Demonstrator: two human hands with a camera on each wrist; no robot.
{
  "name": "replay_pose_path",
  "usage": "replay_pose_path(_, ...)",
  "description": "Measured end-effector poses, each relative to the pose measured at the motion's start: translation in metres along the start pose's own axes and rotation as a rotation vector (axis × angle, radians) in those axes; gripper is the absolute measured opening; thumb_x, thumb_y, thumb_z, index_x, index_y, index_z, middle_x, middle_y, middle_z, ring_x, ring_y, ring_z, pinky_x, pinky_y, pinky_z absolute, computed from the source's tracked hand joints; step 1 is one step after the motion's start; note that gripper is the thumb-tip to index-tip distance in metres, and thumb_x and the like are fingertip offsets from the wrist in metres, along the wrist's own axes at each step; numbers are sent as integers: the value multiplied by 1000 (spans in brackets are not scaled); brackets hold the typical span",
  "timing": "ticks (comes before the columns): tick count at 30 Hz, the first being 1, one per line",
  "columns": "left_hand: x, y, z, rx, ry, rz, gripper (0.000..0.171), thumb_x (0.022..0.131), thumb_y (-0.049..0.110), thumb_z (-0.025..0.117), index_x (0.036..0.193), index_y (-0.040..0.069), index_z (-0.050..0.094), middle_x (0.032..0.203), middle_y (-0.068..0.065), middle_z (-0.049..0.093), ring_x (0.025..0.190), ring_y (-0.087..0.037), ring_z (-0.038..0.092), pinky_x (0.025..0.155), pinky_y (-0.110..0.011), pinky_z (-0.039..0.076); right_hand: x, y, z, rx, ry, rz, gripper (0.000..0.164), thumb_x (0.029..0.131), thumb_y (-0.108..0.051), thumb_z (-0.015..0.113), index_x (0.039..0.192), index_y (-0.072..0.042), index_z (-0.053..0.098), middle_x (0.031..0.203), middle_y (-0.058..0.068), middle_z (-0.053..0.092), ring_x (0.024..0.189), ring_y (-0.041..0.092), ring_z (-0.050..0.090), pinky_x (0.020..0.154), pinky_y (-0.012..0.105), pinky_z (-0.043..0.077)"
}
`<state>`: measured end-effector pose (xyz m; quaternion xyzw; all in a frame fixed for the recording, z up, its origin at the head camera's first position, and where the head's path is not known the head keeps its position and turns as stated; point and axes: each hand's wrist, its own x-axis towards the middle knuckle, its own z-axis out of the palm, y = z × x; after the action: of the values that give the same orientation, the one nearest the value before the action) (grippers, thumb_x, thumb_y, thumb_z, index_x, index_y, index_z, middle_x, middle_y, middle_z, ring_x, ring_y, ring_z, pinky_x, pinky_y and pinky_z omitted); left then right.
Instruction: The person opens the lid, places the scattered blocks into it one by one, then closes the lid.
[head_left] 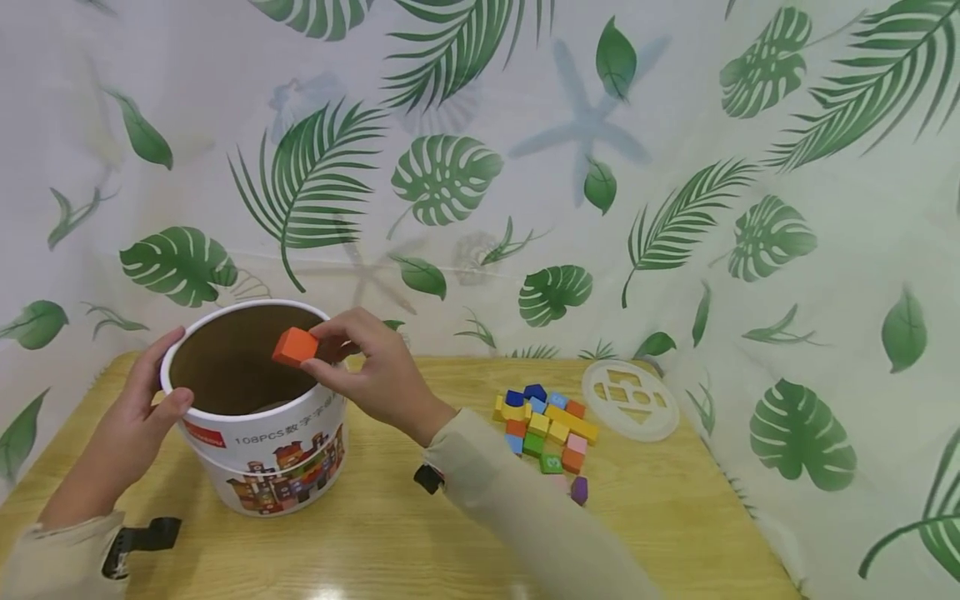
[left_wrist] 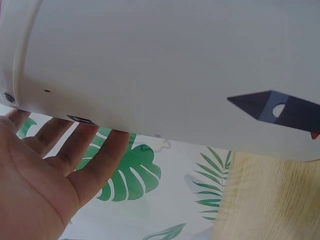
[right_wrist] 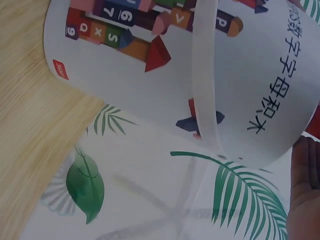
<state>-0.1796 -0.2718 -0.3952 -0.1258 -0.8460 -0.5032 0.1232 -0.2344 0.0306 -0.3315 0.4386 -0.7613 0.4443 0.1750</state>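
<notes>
A white toy-block bucket (head_left: 213, 467), printed with block pictures and "108PCS", stands upright on the left of the table. My left hand (head_left: 112, 446) holds its left side, thumb at the rim and fingers along the outer wall. In the left wrist view those fingers (left_wrist: 107, 160) lie against the white wall. Between thumb and fingers, my right hand (head_left: 386, 375) pinches an orange block (head_left: 295, 347) over the bucket's mouth, near the right rim. Only a dark red edge of the block (right_wrist: 314, 125) shows in the right wrist view. The bucket's floor is mostly hidden.
Several colored blocks (head_left: 538, 423) lie in a cluster on the wooden table (head_left: 420, 517), right of the right forearm. Beyond them rests a round translucent lid (head_left: 667, 408) with cut-outs. A leaf-patterned sheet (head_left: 480, 242) hangs behind the table and along its sides.
</notes>
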Motion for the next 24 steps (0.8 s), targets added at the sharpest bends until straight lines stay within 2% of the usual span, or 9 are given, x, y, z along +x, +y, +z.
replay_pose_path(1, 0, -1, 0, 3, 4, 2, 72, 109, 30, 50, 167, 32, 8, 164, -24, 23, 148, -38, 24, 95, -86, 28, 1, -1, 3, -15, -9, -5, 28, 92, -11, 79, 117, -4, 69, 112, 4, 65, 95, 5, 60, 86, 16, 53)
replay_pose_path(4, -1, -3, -1, 8, 9, -1, 71, 109, 29, 50, 167, 33, 8, 164, -22, 23, 148, -32, 24, 97, -86, 27, 5, -5, 10, -78, -22, -9, 29, 92, -14, 80, 117, -5, 71, 113, 3, 67, 98, 5, 59, 89, 14, 50)
replay_pose_path(7, 0, -2, -2, -4, 12, 1, 71, 109, 28, 50, 167, 31, 9, 163, -23, 24, 146, -38, 25, 97, -86, 27, 9, -9, 16, -112, -34, 31, 28, 92, -18, 81, 117, -7, 73, 112, 0, 69, 102, 4, 58, 90, 11, 46)
replay_pose_path(11, -1, 2, -3, 6, 14, -10, 72, 108, 30, 50, 167, 31, 9, 163, -25, 24, 142, -47, 26, 96, -86, 29, 13, -16, 26, -89, -45, 94, 27, 92, -19, 80, 116, -8, 73, 112, -2, 69, 103, 0, 59, 91, 9, 46)
replay_pose_path(16, -2, 6, -2, 3, -1, -24, 73, 108, 34, 51, 167, 33, 7, 165, -24, 22, 141, -54, 24, 92, -87, 30, 19, -23, 35, -92, -50, 106, 27, 93, -18, 80, 116, -8, 73, 112, -1, 69, 102, -2, 60, 91, 7, 45)
replay_pose_path(24, -4, 6, 0, 3, -6, -19, 72, 108, 32, 50, 167, 32, 7, 164, -24, 23, 141, -55, 26, 92, -86, 31, 24, -32, 43, -101, -80, 145, 28, 93, -20, 79, 117, -7, 72, 112, 1, 68, 101, -1, 61, 90, 6, 44)
